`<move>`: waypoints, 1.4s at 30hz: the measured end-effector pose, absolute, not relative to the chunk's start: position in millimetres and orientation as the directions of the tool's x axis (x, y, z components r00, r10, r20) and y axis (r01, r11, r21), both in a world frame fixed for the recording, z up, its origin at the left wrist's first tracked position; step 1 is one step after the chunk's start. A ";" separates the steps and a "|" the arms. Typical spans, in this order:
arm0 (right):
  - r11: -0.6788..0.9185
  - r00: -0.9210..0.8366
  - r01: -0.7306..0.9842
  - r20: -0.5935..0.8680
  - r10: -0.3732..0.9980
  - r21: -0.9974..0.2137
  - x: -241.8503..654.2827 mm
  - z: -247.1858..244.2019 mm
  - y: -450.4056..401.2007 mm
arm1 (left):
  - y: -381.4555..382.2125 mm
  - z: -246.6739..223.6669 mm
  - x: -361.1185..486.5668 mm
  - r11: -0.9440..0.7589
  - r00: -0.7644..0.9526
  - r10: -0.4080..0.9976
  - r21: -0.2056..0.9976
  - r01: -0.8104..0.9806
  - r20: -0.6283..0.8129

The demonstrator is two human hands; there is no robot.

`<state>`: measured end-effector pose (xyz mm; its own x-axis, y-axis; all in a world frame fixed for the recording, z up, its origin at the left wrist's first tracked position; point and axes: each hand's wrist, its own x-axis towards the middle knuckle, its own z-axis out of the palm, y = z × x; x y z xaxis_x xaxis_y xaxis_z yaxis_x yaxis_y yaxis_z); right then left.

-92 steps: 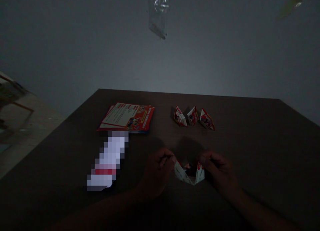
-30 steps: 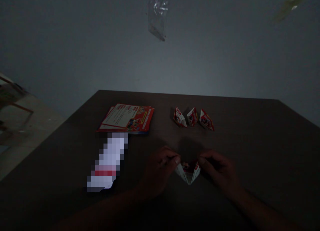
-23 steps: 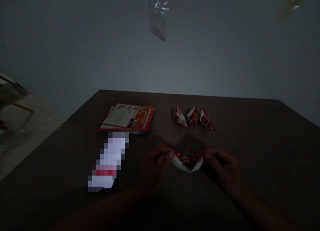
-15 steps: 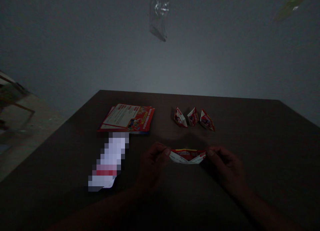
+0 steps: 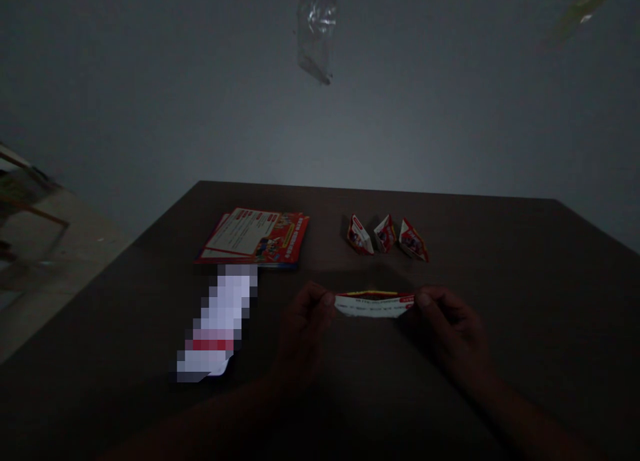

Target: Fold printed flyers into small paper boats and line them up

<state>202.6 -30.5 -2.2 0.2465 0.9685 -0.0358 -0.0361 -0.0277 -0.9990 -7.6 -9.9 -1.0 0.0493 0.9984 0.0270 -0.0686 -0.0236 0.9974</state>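
White-and-red folded paper (image 5: 374,306), one piece, stretched between two hands over the dark table (image 5: 500,248).
Left hand (image 5: 304,328) and right hand (image 5: 454,324) are each pinched closed on an end; the step looks like pulling it taut, the next move likely calling for even grip. Beyond sit three small folded pieces (image 5: 385,234); leftward, one stack of sheets (image 5: 260,238), uncountable, and one pale blurred object (image 5: 220,321).

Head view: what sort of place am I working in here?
Probably a dimly lit indoor room, whether home or workroom I cannot tell: a dark table stands before a plain wall, and a clear plastic bag seems to hang there.
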 end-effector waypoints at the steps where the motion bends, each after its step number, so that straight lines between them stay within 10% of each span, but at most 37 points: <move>1: -0.029 0.253 -0.030 -0.035 0.967 -0.999 202.5 -2.9 -31.0 | -9.8 -1.1 -7.7 -0.021 0.049 0.999 0.998 -0.067 0.024; 8: -0.076 0.276 0.027 -0.066 0.959 -0.997 203.0 -5.6 -28.6 | -8.0 0.3 -8.5 0.016 -0.006 1.000 0.999 0.050 -0.016; 14: -0.099 0.203 0.378 -0.022 0.979 -0.921 206.9 0.5 -21.0 | -1.1 1.8 -10.4 -0.091 0.009 0.994 0.798 0.595 0.107; 22: 0.052 -0.024 0.850 0.059 0.998 -0.525 209.3 -2.5 -15.6 | 4.4 1.8 -11.4 -0.344 0.286 0.934 0.329 0.880 0.212; 29: 0.136 -0.119 0.962 0.088 0.989 -0.235 199.7 -0.6 -15.6 | 1.4 4.8 -12.4 -0.394 0.371 0.915 0.158 0.905 0.157; 42: 0.392 -0.333 0.814 0.209 0.920 -0.428 204.7 -10.2 -19.0 | 3.7 4.8 -15.1 -0.608 0.611 0.782 0.373 0.701 0.124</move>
